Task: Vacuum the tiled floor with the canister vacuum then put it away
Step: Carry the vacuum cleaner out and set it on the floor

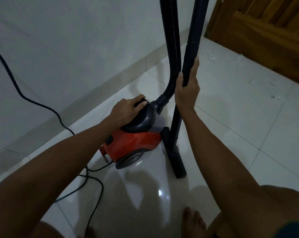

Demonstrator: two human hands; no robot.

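we're looking straight down at the red canister vacuum (136, 143), sitting on the glossy white tiled floor (231, 134) close to the skirting of the pale wall (68, 40). our left hand (128, 109) is on its dark grey top, fingers curled over the black carry handle (141, 102) and gripping it. our right hand (187, 88) is wrapped around the black wand (190, 48), thumb on one side, fingers closed round the other, holding the tube nearly upright. the wand runs down past the canister's front end to the floor nozzle (176, 162), which rests flat on the tile just beside the vacuum's wheel (129, 159). the ribbed black hose (171, 48) climbs from the canister's front socket, right beside the wand. the power cord (33, 102) trails from the vacuum's rear, loops over the tiles by our left arm and rises along the wall. a wooden door (265, 31) stands at upper right, with white specks (212, 59) on the tiles before it. our bare foot (193, 222) shows at the bottom.
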